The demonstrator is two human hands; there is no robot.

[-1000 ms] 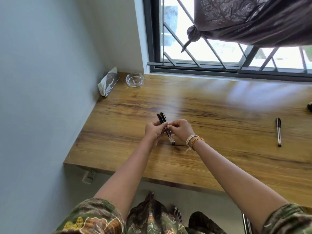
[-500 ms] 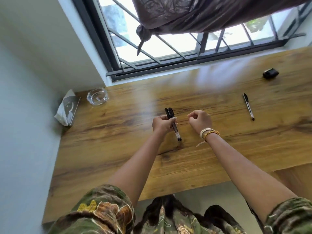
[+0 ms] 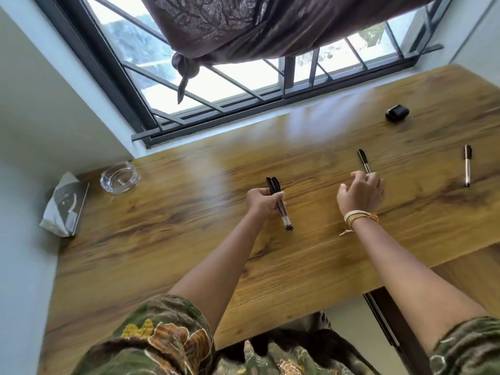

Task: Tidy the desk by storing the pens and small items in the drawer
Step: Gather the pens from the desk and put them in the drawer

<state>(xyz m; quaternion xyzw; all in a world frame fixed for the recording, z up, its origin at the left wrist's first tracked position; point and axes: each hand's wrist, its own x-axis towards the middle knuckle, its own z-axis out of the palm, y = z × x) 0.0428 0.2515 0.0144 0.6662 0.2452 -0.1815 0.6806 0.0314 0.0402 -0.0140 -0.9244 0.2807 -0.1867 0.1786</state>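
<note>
My left hand (image 3: 263,203) grips two black-capped clear pens (image 3: 280,203) just above the wooden desk (image 3: 162,253), caps pointing away from me. My right hand (image 3: 361,193) hovers to the right with fingers loosely spread, its fingertips at the near end of a black pen (image 3: 363,160) lying on the desk; it holds nothing. Another pen with a dark cap (image 3: 467,165) lies further right. A small black case (image 3: 397,112) sits near the window at the back right. No drawer shows.
A glass ashtray (image 3: 119,178) and a tissue pack (image 3: 65,204) sit in the desk's back left corner against the wall. A barred window with a knotted curtain (image 3: 243,31) runs behind the desk. The desk's front edge steps down at the right.
My right hand let go of the pen bundle and moved right to the lone black pen. The left hand keeps the two pens. The view swung right, revealing another pen and the case.
</note>
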